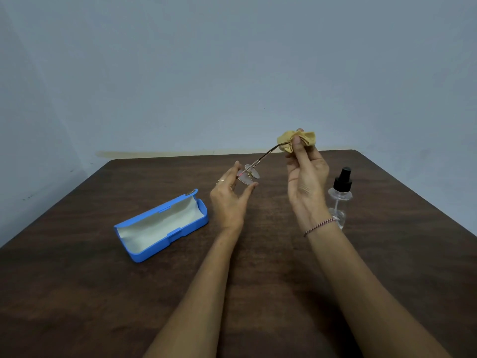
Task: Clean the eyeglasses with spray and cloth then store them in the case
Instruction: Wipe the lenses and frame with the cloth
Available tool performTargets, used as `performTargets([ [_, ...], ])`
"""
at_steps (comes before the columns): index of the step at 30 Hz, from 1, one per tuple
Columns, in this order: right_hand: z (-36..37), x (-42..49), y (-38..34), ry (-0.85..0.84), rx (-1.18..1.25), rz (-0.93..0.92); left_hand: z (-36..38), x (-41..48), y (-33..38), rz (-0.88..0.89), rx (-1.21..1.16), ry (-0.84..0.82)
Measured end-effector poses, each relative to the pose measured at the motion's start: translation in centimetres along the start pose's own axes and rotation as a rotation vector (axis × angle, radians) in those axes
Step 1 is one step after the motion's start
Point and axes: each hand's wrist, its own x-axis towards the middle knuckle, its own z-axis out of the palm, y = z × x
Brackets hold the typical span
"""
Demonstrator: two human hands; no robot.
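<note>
Left grip (228, 197) pinches eyeglasses (248, 176) at the lens end, thumb below, fingers above, held above the table (77, 293). Right grip (307, 177), palm toward camera and fingers up, pinches yellow cloth (296, 140) around the temple tip. Both forearms reach forward. Spray bottle (340, 197) stands upright beside right wrist. Blue case (160, 226) lies open, left of left grip.
</note>
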Motion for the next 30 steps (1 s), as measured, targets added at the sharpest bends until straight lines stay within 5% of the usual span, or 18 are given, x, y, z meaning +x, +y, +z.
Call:
performTargets([
  [18,-1.7,-1.9,5.2,-0.187,-0.888,-0.030,-0.4,-0.1,0.7,0.231,0.263,-0.013],
  [30,-1.2,-1.7,3.5,-0.044,-0.570,-0.004,-0.2,0.0,0.7,0.291,0.232,-0.032],
])
